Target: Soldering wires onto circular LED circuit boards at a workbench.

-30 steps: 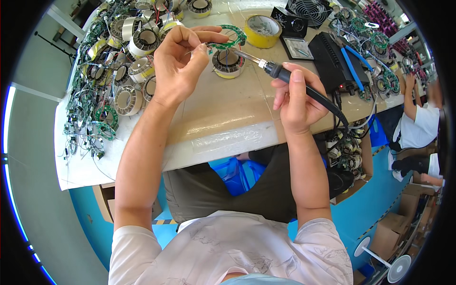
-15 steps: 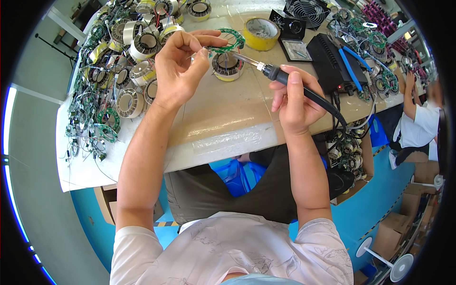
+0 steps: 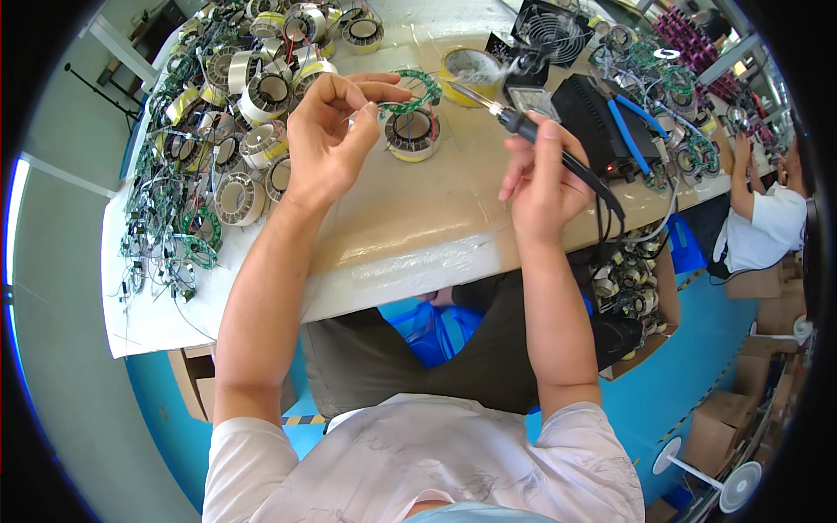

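My left hand [image 3: 331, 144] is closed, pinching the edge of a green ring-shaped circuit board [image 3: 433, 91] between thumb and fingers. Thin wires show at the fingertips. Just below the ring, a round wound coil [image 3: 412, 146] with a yellow band stands on the table, partly overlapped by the board. My right hand [image 3: 551, 179] grips a soldering iron [image 3: 523, 127] by its black handle. Its metal tip points up and left, apart from the board and near the rim of a yellow tape roll [image 3: 448, 65]. Wisps of smoke drift by the roll.
Piled coils [image 3: 238, 199] and wired green boards [image 3: 200, 235] crowd the table's left. A black soldering station [image 3: 586, 112] with blue-handled pliers [image 3: 628, 131] stands at right, a fan [image 3: 551, 37] behind. The iron's cable [image 3: 606, 196] hangs nearby. Another person [image 3: 763, 218] sits far right.
My right hand has drawn the soldering iron up and right, away from the board toward the tape roll. My left hand still holds the board, almost unmoved. Smoke now shows.
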`<move>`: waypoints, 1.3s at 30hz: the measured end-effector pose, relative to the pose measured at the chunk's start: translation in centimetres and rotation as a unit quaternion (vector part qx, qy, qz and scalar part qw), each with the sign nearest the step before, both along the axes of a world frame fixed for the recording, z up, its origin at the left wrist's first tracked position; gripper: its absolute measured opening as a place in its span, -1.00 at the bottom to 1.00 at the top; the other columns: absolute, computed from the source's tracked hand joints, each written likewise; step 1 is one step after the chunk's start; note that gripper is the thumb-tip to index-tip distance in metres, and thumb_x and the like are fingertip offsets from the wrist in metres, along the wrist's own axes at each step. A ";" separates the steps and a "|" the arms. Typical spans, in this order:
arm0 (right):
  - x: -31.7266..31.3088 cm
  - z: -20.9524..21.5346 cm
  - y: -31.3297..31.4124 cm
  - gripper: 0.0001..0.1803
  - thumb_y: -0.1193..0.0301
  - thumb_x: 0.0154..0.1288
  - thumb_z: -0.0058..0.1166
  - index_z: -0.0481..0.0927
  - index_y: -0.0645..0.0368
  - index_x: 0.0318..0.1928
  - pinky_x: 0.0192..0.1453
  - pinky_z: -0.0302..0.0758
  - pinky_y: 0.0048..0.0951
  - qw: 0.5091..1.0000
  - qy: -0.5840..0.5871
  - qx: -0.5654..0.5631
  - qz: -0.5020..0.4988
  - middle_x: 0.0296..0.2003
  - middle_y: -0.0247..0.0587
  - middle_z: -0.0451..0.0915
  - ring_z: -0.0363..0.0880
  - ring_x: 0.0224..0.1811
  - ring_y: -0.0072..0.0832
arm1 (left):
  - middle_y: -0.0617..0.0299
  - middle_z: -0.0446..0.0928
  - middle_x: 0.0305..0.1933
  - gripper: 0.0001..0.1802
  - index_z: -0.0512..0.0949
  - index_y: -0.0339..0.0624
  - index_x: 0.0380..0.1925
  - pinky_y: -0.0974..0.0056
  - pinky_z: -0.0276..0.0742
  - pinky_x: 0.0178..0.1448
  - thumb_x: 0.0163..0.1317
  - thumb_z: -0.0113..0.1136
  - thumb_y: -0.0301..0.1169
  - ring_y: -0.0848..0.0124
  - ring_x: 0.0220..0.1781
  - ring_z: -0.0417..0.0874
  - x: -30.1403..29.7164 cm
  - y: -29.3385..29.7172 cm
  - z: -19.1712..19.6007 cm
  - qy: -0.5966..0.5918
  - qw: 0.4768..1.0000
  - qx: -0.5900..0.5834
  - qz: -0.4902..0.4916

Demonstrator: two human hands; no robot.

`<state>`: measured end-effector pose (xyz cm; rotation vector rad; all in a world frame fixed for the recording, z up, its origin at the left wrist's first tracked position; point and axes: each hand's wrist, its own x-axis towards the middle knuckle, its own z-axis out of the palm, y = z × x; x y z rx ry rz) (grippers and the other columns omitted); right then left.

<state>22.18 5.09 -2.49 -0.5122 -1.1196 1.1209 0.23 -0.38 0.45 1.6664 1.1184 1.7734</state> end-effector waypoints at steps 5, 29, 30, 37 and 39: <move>0.1 0.5 3.2 -0.64 0.46 0.30 0.29 0.63 0.14 0.10 -0.23 0.53 -0.30 0.863 -0.345 0.310 -0.203 -0.36 -0.10 0.61 0.63 -0.31 -0.27 | -0.08 0.69 -0.09 -0.90 0.35 -0.23 -0.34 0.06 0.38 0.37 0.27 0.05 -0.62 0.12 0.30 0.54 -0.1 -0.2 -0.2 -0.012 1.000 0.000 0.004; 0.1 -1.2 0.2 -0.77 0.40 0.49 0.05 0.55 0.29 0.00 -0.67 0.35 -0.64 0.993 0.016 0.113 0.008 -0.53 -0.24 0.57 0.37 -0.68 -0.71 | 0.01 0.69 -0.13 -0.91 0.44 -0.29 -0.34 0.17 0.48 0.31 0.26 0.16 -0.65 0.24 0.19 0.61 0.1 0.0 -0.6 -0.015 0.999 0.013 0.029; 0.1 -1.1 0.1 -0.80 0.43 0.47 0.05 0.56 0.31 -0.03 -0.67 0.34 -0.64 0.995 0.026 0.100 0.012 -0.53 -0.23 0.58 0.37 -0.68 -0.72 | 0.01 0.69 -0.13 -0.93 0.47 -0.31 -0.32 0.18 0.48 0.30 0.27 0.17 -0.64 0.25 0.17 0.62 0.0 0.1 -0.8 -0.006 0.999 0.024 0.028; 0.2 -0.9 -0.2 -0.76 0.41 0.48 0.00 0.54 0.36 -0.02 -0.70 0.36 -0.60 0.993 -0.041 0.111 -0.006 -0.54 -0.25 0.53 0.33 -0.68 -0.67 | 0.01 0.69 -0.14 -0.93 0.50 -0.35 -0.30 0.19 0.49 0.30 0.25 0.19 -0.66 0.23 0.16 0.63 0.4 0.5 -1.1 -0.007 0.999 0.024 0.031; 0.2 -0.9 -0.3 -0.76 0.42 0.48 0.00 0.54 0.36 -0.02 -0.70 0.36 -0.60 0.994 -0.033 0.106 -0.007 -0.54 -0.25 0.53 0.33 -0.68 -0.67 | 0.01 0.69 -0.14 -0.93 0.51 -0.35 -0.30 0.19 0.49 0.30 0.24 0.19 -0.67 0.23 0.16 0.64 0.4 0.5 -1.2 -0.005 0.999 0.024 0.032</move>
